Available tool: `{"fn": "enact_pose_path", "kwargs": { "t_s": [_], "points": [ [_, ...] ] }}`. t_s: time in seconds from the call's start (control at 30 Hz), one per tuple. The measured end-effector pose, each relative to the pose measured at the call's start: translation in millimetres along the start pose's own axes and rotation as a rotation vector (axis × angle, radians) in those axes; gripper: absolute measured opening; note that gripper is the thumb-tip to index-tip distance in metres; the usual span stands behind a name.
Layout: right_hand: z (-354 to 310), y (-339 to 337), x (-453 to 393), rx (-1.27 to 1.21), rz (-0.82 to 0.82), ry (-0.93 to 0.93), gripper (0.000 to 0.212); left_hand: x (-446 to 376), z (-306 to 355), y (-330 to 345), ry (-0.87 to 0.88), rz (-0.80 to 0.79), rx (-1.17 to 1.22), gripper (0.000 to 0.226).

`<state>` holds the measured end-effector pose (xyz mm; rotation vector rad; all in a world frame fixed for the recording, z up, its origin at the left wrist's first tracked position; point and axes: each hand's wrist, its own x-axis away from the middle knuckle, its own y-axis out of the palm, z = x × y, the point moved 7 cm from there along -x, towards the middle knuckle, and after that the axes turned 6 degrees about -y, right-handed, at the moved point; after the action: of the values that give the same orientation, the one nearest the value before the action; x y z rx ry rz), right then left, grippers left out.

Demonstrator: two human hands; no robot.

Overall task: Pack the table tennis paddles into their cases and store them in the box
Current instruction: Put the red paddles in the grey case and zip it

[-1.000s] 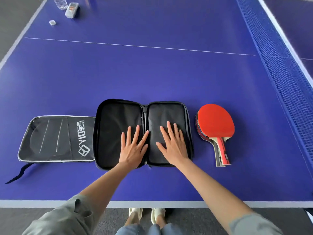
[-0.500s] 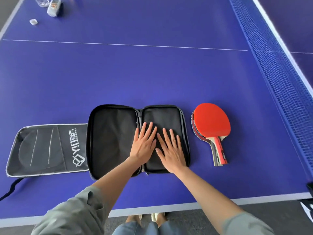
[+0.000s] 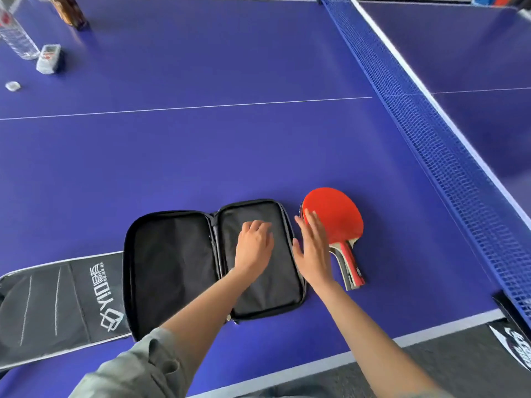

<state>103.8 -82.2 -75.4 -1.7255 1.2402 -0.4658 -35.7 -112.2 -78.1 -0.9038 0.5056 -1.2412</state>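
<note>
A black zip case (image 3: 172,262) lies unzipped and spread flat on the blue table. My left hand (image 3: 254,247) rests on its right half, fingers curled down onto the lining. Just right of the case lie stacked paddles (image 3: 337,218), red rubber up, handles pointing toward me. My right hand (image 3: 313,248) is flat with fingers apart between the case and the paddles; its fingertips overlap the left edge of the red blade, and it holds nothing. A second black case (image 3: 57,308) with white lettering lies shut at the left. No box is in view.
The blue net (image 3: 448,145) runs along the right side, its clamp (image 3: 514,308) at the near table edge. At the far left stand a clear water bottle (image 3: 15,33), a brown bottle (image 3: 70,10), a small white device (image 3: 48,58) and a bottle cap (image 3: 13,86).
My right hand has left the case's right half and slid right to the paddles' edge. My left hand stayed on the right half and curled its fingers. The camera tilted up.
</note>
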Motion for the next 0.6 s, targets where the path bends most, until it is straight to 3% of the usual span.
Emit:
{"fn": "enact_pose_path", "kwargs": {
  "t_s": [0.13, 0.23, 0.37, 0.5, 0.6],
  "points": [
    [72, -44, -33, -0.092, 0.099, 0.252, 0.051, -25, 48, 35, -0.021, -0.151, 0.178, 0.044],
    [121, -51, -48, -0.188, 0.036, 0.432, 0.056, -38, 76, 60, -0.109, -0.148, 0.29, 0.048],
    [157, -46, -51, -0.343, -0.089, 0.575, 0.061, -47, 83, 90, -0.303, -0.106, 0.258, 0.059],
    [161, -35, -41, -0.452, -0.144, 0.564, 0.057, -44, 73, 101, -0.557, 0.002, 0.353, 0.061],
    [165, -32, -37, -0.497, -0.107, 0.572, 0.056, -41, 73, 101, -0.632, 0.093, 0.477, 0.053]
  ]
}}
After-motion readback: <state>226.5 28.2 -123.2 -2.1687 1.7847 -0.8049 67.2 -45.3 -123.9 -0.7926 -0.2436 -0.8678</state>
